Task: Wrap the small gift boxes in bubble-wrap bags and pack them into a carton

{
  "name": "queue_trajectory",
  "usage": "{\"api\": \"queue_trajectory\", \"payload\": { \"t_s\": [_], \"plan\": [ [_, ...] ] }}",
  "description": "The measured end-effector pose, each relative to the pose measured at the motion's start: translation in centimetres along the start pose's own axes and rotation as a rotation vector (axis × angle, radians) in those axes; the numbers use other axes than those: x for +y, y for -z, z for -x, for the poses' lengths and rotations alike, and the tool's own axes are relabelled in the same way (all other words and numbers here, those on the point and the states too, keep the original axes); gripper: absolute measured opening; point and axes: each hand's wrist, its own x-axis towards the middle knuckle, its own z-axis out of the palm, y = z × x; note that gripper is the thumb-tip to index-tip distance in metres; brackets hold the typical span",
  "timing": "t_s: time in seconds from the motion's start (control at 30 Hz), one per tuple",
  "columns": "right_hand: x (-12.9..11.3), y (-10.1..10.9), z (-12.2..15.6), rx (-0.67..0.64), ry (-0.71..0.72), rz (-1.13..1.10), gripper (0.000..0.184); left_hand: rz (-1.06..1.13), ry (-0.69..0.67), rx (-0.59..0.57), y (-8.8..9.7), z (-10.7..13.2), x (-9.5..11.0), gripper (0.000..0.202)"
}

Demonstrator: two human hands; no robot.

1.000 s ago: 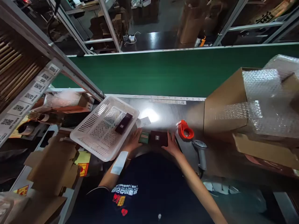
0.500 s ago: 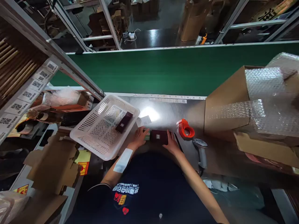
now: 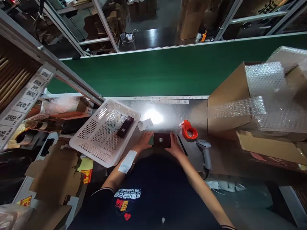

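A dark maroon box (image 3: 161,140) with a small pale label lies on the metal worktop in front of me. Against its left end shows a green piece (image 3: 151,140); whether it is a separate box or part of the maroon one I cannot tell. My left hand (image 3: 144,141) is closed on the green piece from the left. On the opposite end, my right hand (image 3: 175,145) grips the maroon box, thumb at the near edge and fingers at the far side. Another maroon box (image 3: 125,127) lies in the white plastic basket (image 3: 79,139) to the left.
An orange tape dispenser (image 3: 189,130) and a grey barcode scanner (image 3: 205,154) lie to the right. Beyond them stands a cardboard box (image 3: 227,95) with bubble wrap (image 3: 266,76). A paper slip (image 3: 146,124) lies near the basket. The green conveyor belt (image 3: 153,73) runs behind.
My left hand has moved in against the green piece, covering more of it. My right fingers have drawn in at the maroon box's right end. The whole view has shifted slightly.
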Motion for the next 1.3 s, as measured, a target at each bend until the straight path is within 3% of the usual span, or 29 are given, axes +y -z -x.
{"api": "queue_trajectory", "payload": {
  "t_s": [0.27,0.43,0.6,0.67,0.77,0.83,0.87,0.93,1.0,1.1,1.3],
  "plan": [
    [-0.5,1.1,-1.3,0.078,0.080,-0.037,0.116,0.035,-0.075,0.000,1.3,-2.4,-0.5,0.087],
    [-1.2,1.4,-1.5,0.042,0.033,-0.017,0.112,0.030,-0.048,-0.004,1.8,-3.5,-0.4,0.082],
    [-0.6,1.2,-0.2,0.068,0.018,-0.016,0.125,0.046,-0.011,-0.008,2.3,-1.7,0.6,0.115],
    [0.7,1.5,1.2,0.134,0.025,-0.011,0.128,0.070,0.039,0.111,2.7,1.0,0.8,0.115],
    [3.7,2.3,4.0,0.257,0.011,-0.020,0.116,0.102,0.192,0.551,3.4,7.3,-0.2,0.082],
    [5.9,3.0,5.9,0.285,-0.019,-0.032,0.100,0.074,0.416,0.929,3.5,12.2,-1.9,0.072],
    [6.9,3.3,6.7,0.275,-0.039,-0.032,0.091,0.062,0.577,1.107,3.5,14.4,-2.9,0.075],
    [8.3,3.7,7.7,0.241,-0.076,-0.015,0.075,0.196,0.855,1.314,3.3,17.9,-4.8,0.084],
    [8.8,3.9,7.9,0.214,-0.072,0.007,0.064,0.560,0.964,1.372,3.2,19.9,-6.3,0.078],
    [7.6,3.8,6.9,0.200,0.033,0.031,0.056,1.050,0.910,1.352,3.2,20.3,-7.9,0.059],
    [1.7,4.2,3.7,0.200,0.228,0.130,0.052,1.132,1.071,1.375,4.8,18.9,-10.7,0.055]
  ]
}}
